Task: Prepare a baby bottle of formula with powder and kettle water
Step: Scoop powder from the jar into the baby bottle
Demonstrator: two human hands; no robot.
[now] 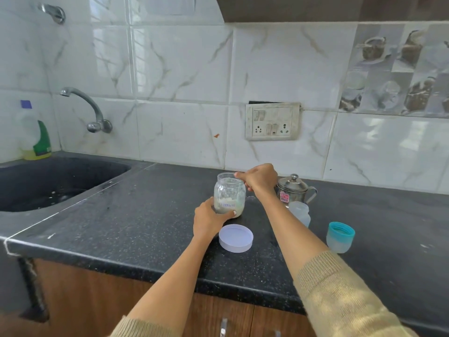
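- The clear glass jar labelled "formula" [229, 194] stands upright on the black speckled stone table [145, 215], roughly mid-table, with pale powder low inside it and no lid on.
- Left hand [209, 218] is wrapped around the jar's lower part, fingers curled on the glass, steadying it.
- Right hand [258, 177] is up at the jar's open mouth with fingers pinched together (can't tell what it's pinching, whatever it is stays hidden behind the fingers).
- The jar's flat white round lid [236, 238] lies on the table just in front of the jar, near the left wrist.
- The small steel kettle with a knobbed lid [295, 188] sits behind the right forearm, close to the wall.
- The frosted clear baby bottle [300, 212] stands open just in front of the kettle, partly hidden by the right arm.
- The bottle's translucent cap with a teal ring [340, 237] sits by itself further right, toward the front edge.
- Dark sink [56, 181] off to the left.
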